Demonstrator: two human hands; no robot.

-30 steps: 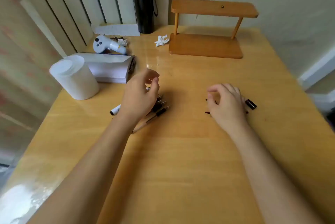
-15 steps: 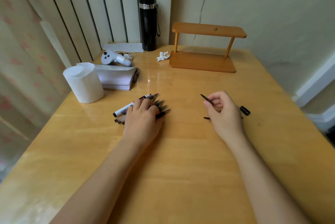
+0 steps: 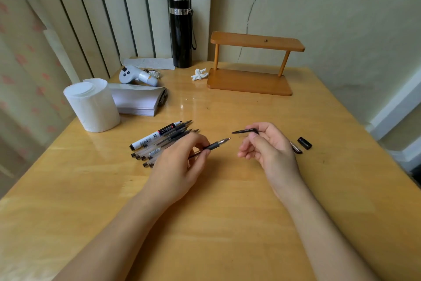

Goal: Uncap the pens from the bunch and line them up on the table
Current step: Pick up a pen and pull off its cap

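Since 0.5 s ago our left hand [image 3: 180, 167] lifted 1 uncapped pen [image 3: 213, 146] off the bunch [image 3: 159, 142]; grip clamped. Right hand [image 3: 268, 146] pinches its cap [image 3: 245, 131]. Next: lay it on the tabletop [image 3: 227, 212].

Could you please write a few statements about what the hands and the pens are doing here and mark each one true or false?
1. The left hand holds an uncapped pen with its tip pointing toward the right hand. True.
2. The right hand is empty. False: it pinches a thin black pen-shaped piece.
3. The bunch of pens lies on the table beside the left hand. True.
4. A black cap sits inside the wooden stand. False: it lies on the table right of the right hand.
5. The black flask lies on its side. False: it stands upright by the wall.
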